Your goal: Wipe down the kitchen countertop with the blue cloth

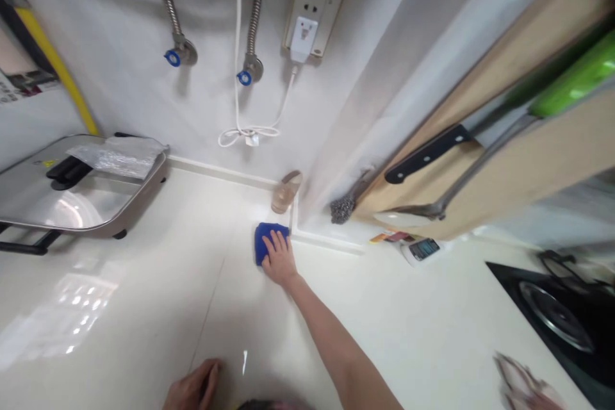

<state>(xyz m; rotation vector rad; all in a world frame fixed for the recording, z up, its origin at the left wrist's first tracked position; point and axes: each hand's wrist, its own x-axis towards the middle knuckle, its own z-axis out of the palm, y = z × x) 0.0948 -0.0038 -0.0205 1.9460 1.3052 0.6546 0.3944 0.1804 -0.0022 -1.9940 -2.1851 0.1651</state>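
My right hand (279, 257) is stretched far across the white counter (144, 307), fingers flat and pressed down on a blue cloth (266, 236) near the wall corner. My left hand (195, 387) rests on the counter at the bottom edge of the view, fingers loosely curled, and holds nothing that I can see. A small brownish cup (286, 193) stands just behind the cloth against the wall.
An electric pan (77, 195) with a lid and a plastic bag sits at the left. A steel scourer (342, 208), a knife (427, 152), wooden boards and a timer (423, 248) are at the right wall. A gas hob (557, 314) lies far right. A socket and cord hang above.
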